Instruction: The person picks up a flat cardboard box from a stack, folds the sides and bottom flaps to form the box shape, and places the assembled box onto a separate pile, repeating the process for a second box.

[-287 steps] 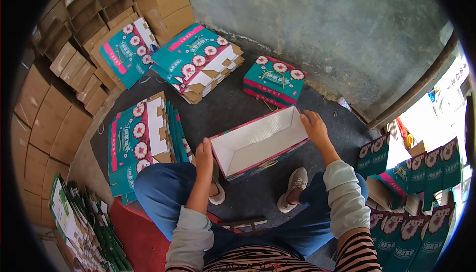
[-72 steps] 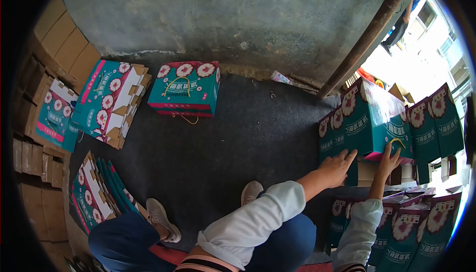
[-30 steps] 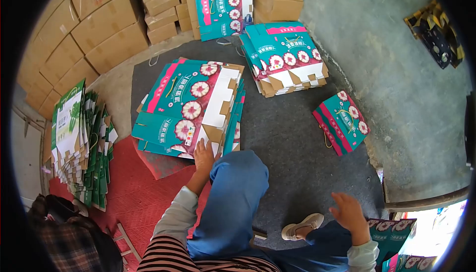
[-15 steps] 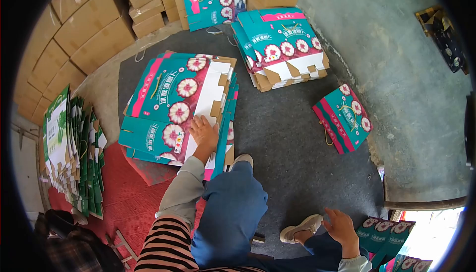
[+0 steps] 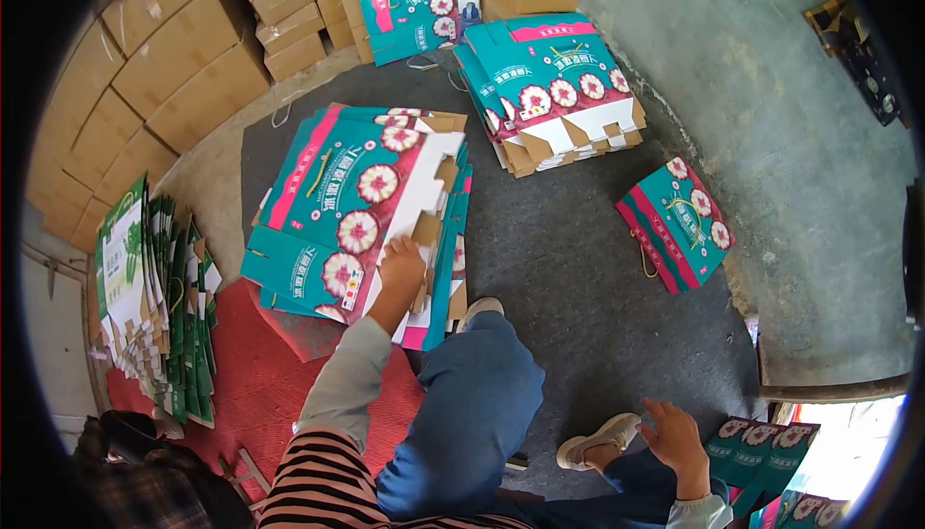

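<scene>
A stack of flattened teal cartons with pink bands and round radish pictures lies on the dark mat at centre left. My left hand is at the white flap of the top carton, its fingers curled together over the edge. That carton sits slightly raised and askew over the ones beneath. My thumb is partly hidden. Low on the right, my right hand hangs above my leg, fingers apart, holding nothing.
A second teal carton stack lies at the top, and one assembled carton stands at right. Green cartons lean at left, near brown boxes. More teal cartons are at lower right, by the grey wall.
The fingers of my left hand have curled in at the flap, and the top carton has shifted and lifted a little. The whole view has moved slightly.
</scene>
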